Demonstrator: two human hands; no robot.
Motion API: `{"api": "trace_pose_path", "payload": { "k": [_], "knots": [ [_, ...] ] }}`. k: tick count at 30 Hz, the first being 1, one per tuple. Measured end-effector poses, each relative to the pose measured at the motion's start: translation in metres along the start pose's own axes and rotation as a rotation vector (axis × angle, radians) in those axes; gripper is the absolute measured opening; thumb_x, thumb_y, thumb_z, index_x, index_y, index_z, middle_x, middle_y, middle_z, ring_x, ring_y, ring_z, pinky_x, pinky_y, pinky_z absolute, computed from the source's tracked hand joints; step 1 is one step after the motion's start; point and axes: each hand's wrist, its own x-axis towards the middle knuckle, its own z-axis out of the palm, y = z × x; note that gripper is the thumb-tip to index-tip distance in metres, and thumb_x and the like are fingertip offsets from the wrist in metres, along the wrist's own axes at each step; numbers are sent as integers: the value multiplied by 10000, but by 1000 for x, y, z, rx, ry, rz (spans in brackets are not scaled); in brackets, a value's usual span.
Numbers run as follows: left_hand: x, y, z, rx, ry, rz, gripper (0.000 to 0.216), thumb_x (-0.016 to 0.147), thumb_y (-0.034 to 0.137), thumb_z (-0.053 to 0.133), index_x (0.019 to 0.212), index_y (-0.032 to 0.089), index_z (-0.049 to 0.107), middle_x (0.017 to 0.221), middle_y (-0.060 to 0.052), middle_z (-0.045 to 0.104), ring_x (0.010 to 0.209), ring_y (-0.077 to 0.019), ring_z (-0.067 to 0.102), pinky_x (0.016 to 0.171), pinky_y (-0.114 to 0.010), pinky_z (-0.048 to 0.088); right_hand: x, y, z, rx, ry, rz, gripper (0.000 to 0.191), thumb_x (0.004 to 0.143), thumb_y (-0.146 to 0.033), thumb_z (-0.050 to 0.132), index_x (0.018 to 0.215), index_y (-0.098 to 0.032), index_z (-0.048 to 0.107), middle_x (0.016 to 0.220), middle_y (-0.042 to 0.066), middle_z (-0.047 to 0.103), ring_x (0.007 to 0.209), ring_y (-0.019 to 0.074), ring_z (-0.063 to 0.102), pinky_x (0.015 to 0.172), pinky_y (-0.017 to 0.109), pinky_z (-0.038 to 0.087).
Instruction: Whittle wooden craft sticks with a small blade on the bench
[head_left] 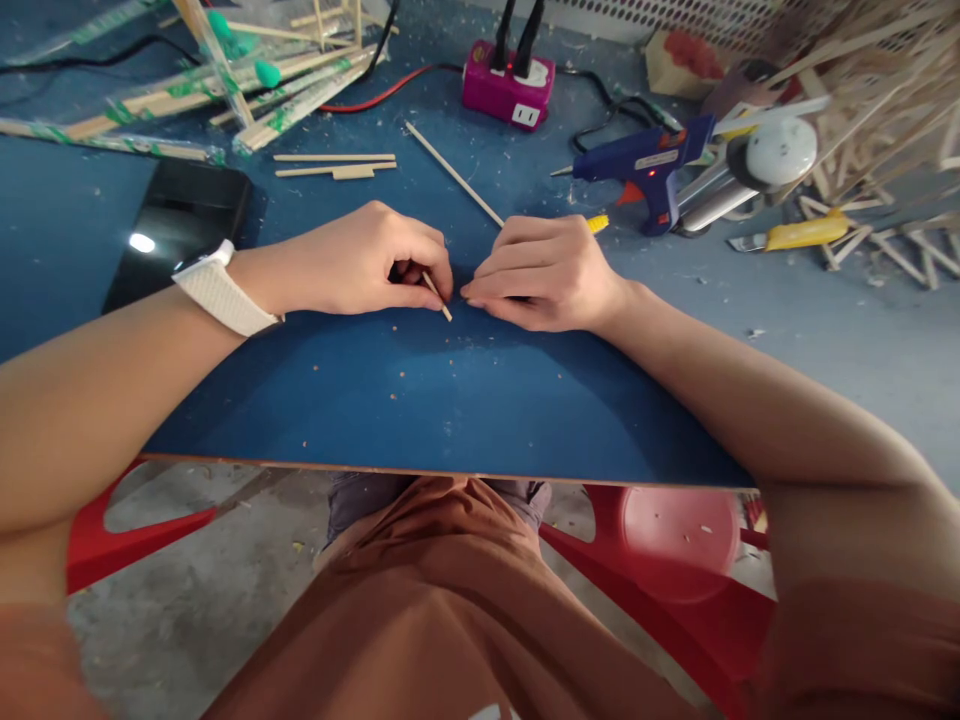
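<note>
My left hand (367, 262) is curled into a pinch on the blue table (420, 390), gripping a short thin wooden stick (437, 296) whose end pokes out toward the table. My right hand (541, 272) is closed beside it, fingertips pressed down close to the stick's tip. A yellow tool tip (598, 223) shows just behind its knuckles, and what the fingers hold is hidden. A long thin wooden stick (454, 173) lies on the table and runs under the right hand. A white watch band (219, 290) sits on my left wrist.
A black phone (184, 225) lies at the left. A blue glue gun (646, 168) and a yellow cutter (802, 235) lie at the right, near stick frames (892, 120). A pink power strip (508, 88) and packs of sticks (225, 90) are at the back. Red stools (675, 545) stand below the table edge.
</note>
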Motion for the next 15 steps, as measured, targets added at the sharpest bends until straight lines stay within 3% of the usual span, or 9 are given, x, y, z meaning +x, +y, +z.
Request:
{"api": "trace_pose_path", "payload": {
  "k": [15],
  "knots": [
    [0,2,-1,-32,-5,1,455,1184,779,839,1079,367,1002,1072,-64,905,852,-223,763,872,-386,602,9,-6,-3,-14,128,-48,213,1334,-314,670,1346,-197,848,1181,16,895,1007,171,812,882,339,675]
  ]
}}
